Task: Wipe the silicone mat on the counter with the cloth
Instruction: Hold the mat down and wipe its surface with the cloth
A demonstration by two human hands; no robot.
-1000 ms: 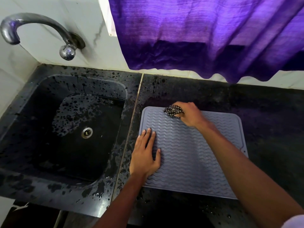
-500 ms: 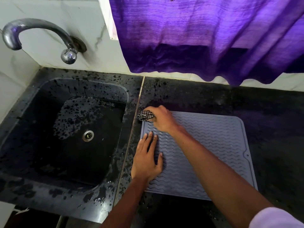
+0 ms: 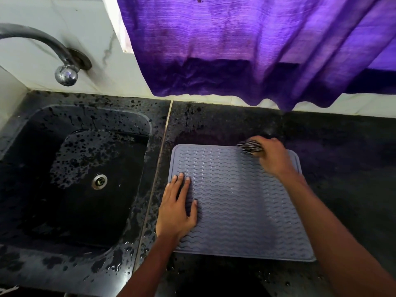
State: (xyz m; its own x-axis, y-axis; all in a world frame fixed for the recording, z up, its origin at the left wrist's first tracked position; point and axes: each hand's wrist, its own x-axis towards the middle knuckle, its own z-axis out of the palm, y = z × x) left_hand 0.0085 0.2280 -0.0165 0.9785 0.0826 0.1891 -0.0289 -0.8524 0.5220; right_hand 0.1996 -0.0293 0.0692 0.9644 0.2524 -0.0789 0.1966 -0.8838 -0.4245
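A grey silicone mat with a wavy ridge pattern lies flat on the black counter, just right of the sink. My left hand rests flat on the mat's left part, fingers spread, pressing it down. My right hand is at the mat's far right corner, shut on a bunched black-and-white checked cloth. The cloth sticks out to the left of the fist and touches the mat's far edge; it looks blurred.
A black sink, spotted with water drops, sits to the left, with a drain and a curved metal tap above. A purple curtain hangs over the counter's back. The wet black counter stretches right of the mat.
My right hand has swept the cloth along the mat's far edge, from the far left corner over to the far right corner. My left hand has stayed pressed on the mat.
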